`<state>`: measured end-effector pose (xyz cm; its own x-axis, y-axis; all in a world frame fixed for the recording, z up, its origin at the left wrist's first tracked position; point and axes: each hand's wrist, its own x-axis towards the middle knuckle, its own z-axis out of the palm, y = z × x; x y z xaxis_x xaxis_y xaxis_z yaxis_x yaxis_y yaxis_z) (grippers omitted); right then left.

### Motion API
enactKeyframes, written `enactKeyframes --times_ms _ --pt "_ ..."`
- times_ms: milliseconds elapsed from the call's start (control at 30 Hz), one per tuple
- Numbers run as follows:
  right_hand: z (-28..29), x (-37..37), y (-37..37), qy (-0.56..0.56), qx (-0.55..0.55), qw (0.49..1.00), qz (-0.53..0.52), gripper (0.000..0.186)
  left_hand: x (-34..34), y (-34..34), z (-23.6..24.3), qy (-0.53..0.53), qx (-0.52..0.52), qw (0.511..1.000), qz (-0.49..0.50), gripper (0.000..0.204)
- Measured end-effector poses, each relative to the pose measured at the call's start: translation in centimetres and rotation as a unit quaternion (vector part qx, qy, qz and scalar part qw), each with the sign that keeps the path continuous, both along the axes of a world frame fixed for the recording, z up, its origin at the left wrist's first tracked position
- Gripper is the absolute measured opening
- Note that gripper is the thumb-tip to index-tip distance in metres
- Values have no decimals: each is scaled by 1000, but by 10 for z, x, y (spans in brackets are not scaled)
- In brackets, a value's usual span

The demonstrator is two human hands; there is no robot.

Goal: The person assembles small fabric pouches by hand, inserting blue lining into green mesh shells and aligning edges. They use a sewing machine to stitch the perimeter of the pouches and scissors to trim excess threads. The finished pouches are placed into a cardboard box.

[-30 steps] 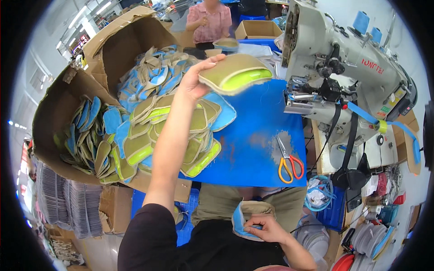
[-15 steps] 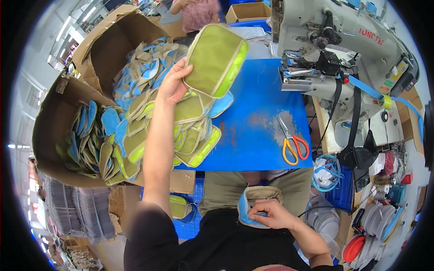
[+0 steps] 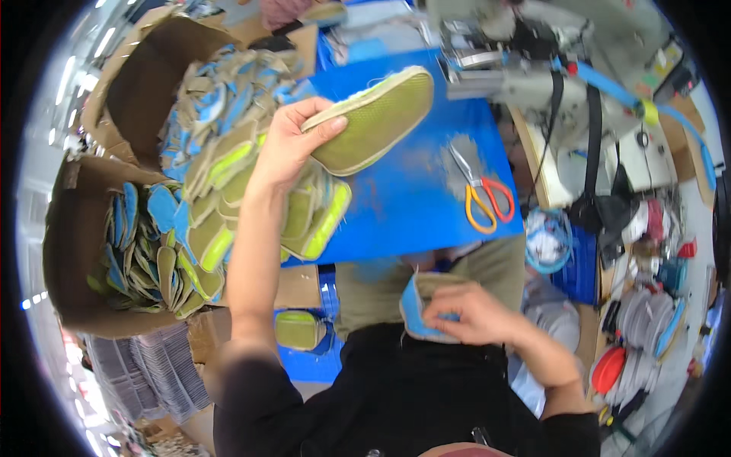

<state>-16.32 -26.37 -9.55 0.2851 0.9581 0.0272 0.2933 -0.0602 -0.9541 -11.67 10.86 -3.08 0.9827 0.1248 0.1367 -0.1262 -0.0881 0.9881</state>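
Note:
Raised over the pile of padded pieces [image 3: 217,221], my left hand [image 3: 293,141] is closed on an olive mesh pad [image 3: 373,122] with cream binding, tilted and slightly blurred. Down at my lap, my right hand [image 3: 464,312] grips a blue-and-khaki piece [image 3: 415,301], its fingers curled at the blue side. The pile holds olive pieces with bright yellow-green strips, along with blue and khaki ones. Orange-and-red handled scissors [image 3: 480,196] lie on the blue work surface [image 3: 396,213], right of the pad in my left hand.
Two cardboard boxes [image 3: 84,228] of pieces stand left. A sewing machine [image 3: 518,84] fed with blue tape is at upper right, near spools [image 3: 632,320]. An olive pad [image 3: 297,329] sits on a blue crate [image 3: 308,365] below the board. A co-worker's pink sleeve [image 3: 282,11] shows at top.
My left hand has swung the pad round, turning it from lengthwise-upright to angled, and lowered it slightly. My right hand and its piece appear higher in view. The whole view has shifted.

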Motion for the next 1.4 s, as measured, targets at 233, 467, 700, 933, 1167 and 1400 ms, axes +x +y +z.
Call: enactKeyframes --times_ms 233,467,700,933,1167,1400 --pt "46 38 19 -265 91 952 -125 11 -20 -63 -13 124 50 980 -150 13" --pt "22 69 28 -348 99 901 -240 10 -20 -79 -29 145 71 962 -221 15" --pt "1 66 25 -280 94 900 -321 10 -63 -116 -63 -169 208 963 27 13" --pt "3 58 28 -267 80 897 -342 11 -32 -127 -95 355 -293 880 -113 33" --pt "1 63 11 -240 74 897 -364 13 -26 -104 -69 219 -49 942 -251 21" --pt "1 57 12 -205 88 909 -353 14 -30 -117 15 30 368 922 -118 12"
